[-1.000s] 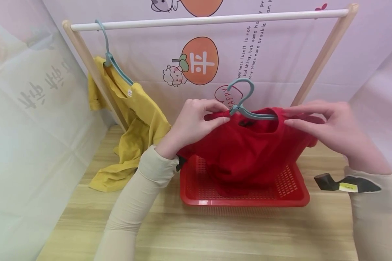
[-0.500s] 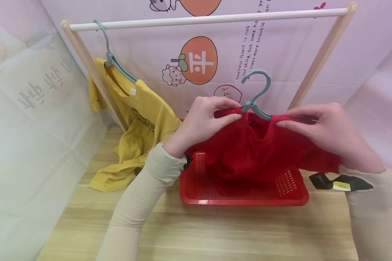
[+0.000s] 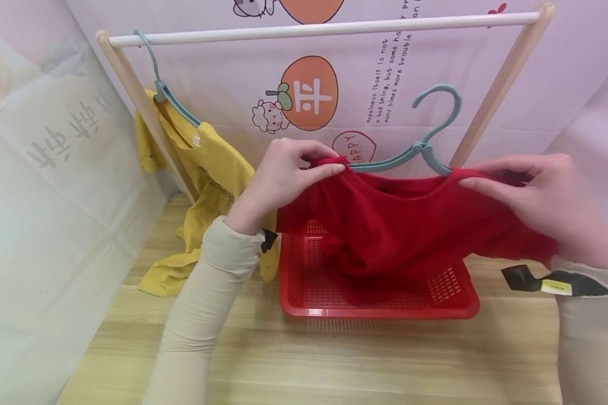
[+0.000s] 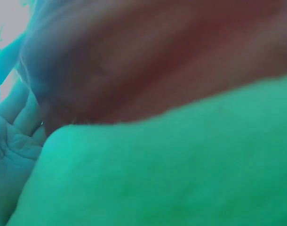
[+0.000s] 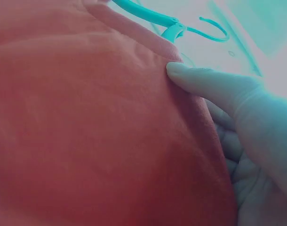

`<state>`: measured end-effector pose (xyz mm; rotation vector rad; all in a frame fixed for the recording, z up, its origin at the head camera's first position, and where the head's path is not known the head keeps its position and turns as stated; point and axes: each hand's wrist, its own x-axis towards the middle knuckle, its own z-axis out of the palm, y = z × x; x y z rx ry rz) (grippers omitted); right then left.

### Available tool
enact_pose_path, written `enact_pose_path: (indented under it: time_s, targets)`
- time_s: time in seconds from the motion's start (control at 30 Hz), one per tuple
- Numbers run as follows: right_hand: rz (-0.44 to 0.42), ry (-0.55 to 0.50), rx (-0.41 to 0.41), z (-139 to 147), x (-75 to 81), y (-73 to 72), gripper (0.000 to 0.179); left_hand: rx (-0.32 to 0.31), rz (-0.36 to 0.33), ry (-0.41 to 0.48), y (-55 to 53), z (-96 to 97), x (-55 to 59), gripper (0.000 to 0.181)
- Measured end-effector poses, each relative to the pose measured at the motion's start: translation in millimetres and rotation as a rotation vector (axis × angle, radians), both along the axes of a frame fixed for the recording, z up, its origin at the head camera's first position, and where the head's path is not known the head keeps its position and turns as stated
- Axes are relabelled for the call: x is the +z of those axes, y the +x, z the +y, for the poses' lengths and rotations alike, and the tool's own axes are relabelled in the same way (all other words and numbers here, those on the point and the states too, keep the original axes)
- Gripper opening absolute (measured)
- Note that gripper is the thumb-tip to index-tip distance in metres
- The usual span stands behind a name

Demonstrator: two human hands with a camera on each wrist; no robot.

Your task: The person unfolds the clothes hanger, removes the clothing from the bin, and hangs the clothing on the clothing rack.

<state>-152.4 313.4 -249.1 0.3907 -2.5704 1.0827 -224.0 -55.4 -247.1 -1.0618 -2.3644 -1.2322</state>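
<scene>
A red T-shirt (image 3: 400, 225) is stretched between both hands, its neckline spread wide. Inside it sits a teal hanger (image 3: 385, 164), whose hook stands free in the air to the right of the neck's middle. My left hand (image 3: 284, 177) pinches the shirt's left shoulder by the collar, near one hanger arm. With thumb and fingers my right hand (image 3: 532, 191) pinches the right shoulder; the right wrist view shows the thumb (image 5: 204, 82) pressed on the cloth beside the collar. Cloth covers most of the left wrist view. The shirt's lower part hangs into a red basket (image 3: 380, 313).
A rack with a white rail (image 3: 324, 29) and wooden posts stands behind. At its left end a yellow T-shirt (image 3: 223, 163) hangs on another teal hanger (image 3: 177, 107), its hem lying on the wooden table (image 3: 375, 365). A printed cloth backdrop (image 3: 415, 62) is behind the rack.
The hands have drawn apart, spreading the red T-shirt's neckline. Its hanger has moved right and up, showing more of its left arm. The yellow T-shirt has swung slightly left.
</scene>
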Motion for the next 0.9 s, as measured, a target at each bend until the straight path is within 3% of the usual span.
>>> enact_pose_path:
  time_s: [0.17,0.37,0.57,0.77,0.9]
  targets:
    - [-0.055,-0.018,-0.027,5,4.0,4.3,0.035,-0.048,-0.022,-0.009,-0.2,-0.4,1.0,0.016]
    - [-0.04,0.072,-0.006,-4,5.9,3.6,0.033,-0.115,0.023,-0.078,3.2,11.8,-0.9,0.015]
    - [-0.032,0.108,0.036,0,8.1,0.4,0.032,-0.095,0.047,-0.05,5.7,9.1,0.7,0.014]
    - [-0.157,0.055,-0.051,22,10.6,6.6,0.034,-0.099,0.049,-0.006,5.8,3.7,4.8,0.015]
    - [-0.141,0.007,-0.089,32,10.1,10.6,0.03,-0.096,0.058,0.031,5.4,4.8,3.3,0.018]
